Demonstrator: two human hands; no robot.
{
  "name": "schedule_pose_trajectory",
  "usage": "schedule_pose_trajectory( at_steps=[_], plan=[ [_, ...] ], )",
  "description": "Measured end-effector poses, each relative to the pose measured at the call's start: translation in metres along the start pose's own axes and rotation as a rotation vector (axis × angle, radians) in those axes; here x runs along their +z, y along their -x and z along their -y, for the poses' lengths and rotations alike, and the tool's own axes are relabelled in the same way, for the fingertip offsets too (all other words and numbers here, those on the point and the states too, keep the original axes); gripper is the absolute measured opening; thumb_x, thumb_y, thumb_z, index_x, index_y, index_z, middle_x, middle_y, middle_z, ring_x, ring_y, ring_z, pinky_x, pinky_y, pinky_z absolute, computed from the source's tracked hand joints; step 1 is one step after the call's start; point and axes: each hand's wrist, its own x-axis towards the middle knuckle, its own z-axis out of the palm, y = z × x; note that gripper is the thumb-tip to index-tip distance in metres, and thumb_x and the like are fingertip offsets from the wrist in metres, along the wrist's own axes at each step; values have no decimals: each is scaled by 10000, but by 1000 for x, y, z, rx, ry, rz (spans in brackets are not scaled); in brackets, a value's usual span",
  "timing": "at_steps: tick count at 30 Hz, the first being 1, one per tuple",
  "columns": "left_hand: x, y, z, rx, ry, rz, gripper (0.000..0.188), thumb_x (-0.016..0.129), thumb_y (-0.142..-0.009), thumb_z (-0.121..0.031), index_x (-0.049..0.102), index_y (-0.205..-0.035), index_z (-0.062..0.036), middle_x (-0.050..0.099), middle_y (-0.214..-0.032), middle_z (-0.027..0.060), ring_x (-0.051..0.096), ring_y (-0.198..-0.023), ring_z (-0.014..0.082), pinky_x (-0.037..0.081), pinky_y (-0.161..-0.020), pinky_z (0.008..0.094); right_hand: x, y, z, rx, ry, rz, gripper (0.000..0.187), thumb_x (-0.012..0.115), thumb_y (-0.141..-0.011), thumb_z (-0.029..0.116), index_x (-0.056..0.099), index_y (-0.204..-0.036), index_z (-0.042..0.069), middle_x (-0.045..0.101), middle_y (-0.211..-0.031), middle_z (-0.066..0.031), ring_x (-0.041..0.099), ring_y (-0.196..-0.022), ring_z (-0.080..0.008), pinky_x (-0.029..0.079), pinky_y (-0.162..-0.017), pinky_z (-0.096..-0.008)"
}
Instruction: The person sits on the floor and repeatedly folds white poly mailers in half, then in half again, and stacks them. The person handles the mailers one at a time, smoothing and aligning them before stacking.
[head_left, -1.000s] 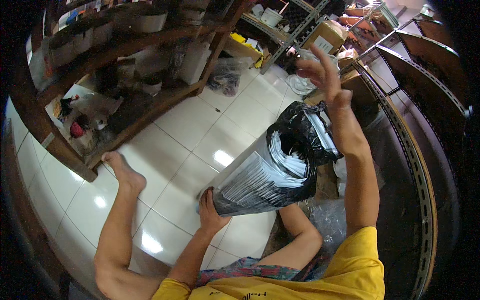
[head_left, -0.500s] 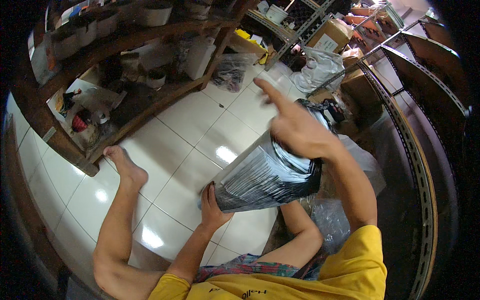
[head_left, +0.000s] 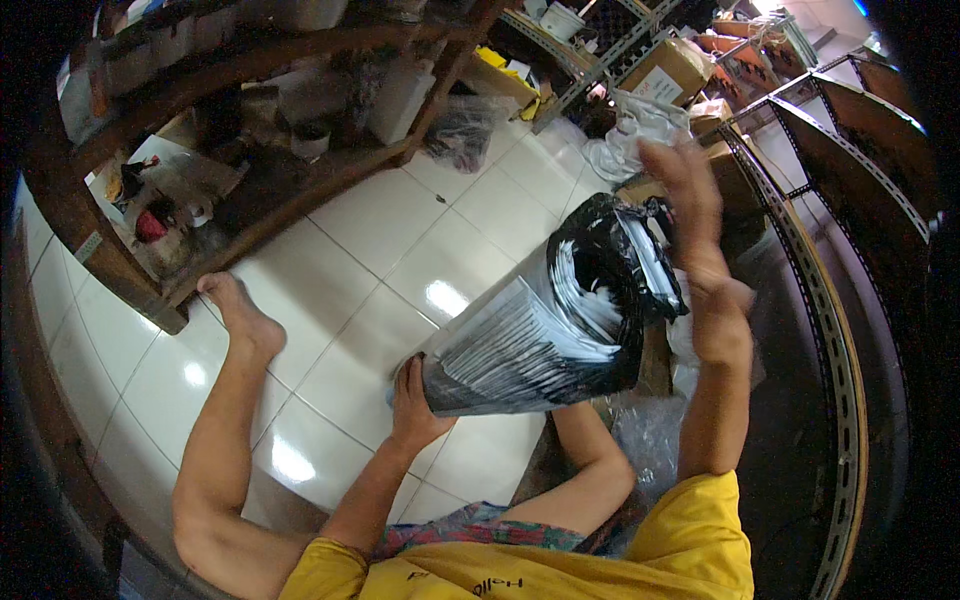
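A thick roll of layered grey and black plastic sheets slants across my lap, its far right end showing a dark hollow ringed by loose, crumpled black plastic. My left hand grips the lower left end, fingers pressed against its side. Raised beyond the upper right end is my right hand, apart from the roll; motion smears its fingers, so their pose is unclear. Clear crumpled plastic lies under and beside the roll's right side, near my bent right leg.
A wooden shelf unit with assorted items stands to the left. Metal racks line the right side. Cardboard boxes, a white plastic sack and a clear bag with dark contents sit at the back on white floor tiles.
My right hand has lifted off the roll's upper end and swung right, uncovering the hollow. My left hand keeps its grip, and the roll has barely moved.
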Motion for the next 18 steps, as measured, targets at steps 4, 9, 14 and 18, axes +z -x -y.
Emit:
schedule_pose_trajectory(
  at_steps=[4, 9, 14, 18],
  plan=[
    [-1, -2, 0, -21, -22, 13, 1138, 894, -628, -344, 230, -1465, 47, 401, -1407, 331, 421, -1280, 510, 364, -1084, 594, 6, -23, -17, 247, 79, 121, 791, 552, -878, 322, 260, -1538, -2, 434, -1472, -280, 393, -1406, -359, 255, -1186, -433],
    [-3, -5, -3, 84, -7, -100, 1089, 895, -630, -344, 278, -1433, 55, 394, -1416, 331, 423, -1293, 496, 367, -1088, 584, 24, -52, -50, 277, 6, 281, 672, 465, -979, 327, 261, -1535, 8, 464, -1429, -291, 467, -1333, -380, 348, -1124, -436],
    [-7, -2, -5, 71, -43, -81, 1044, 884, -644, -325, 288, -1407, 65, 379, -1430, 332, 413, -1304, 502, 366, -1096, 582, 44, -65, -30, 188, -46, 344, 717, 455, -948, 323, 267, -1514, -75, 355, -1525, -314, 372, -1415, -409, 256, -1193, -448],
    [-8, -8, -12, 48, -36, -42, 1028, 873, -658, -305, 275, -1417, 48, 358, -1457, 332, 389, -1328, 517, 348, -1113, 596, 24, -72, -3, -9, 104, 150, 811, 473, -960, 497, 297, -1491, -89, 366, -1505, -328, 323, -1425, -449, 238, -1198, -456]
  ],
)
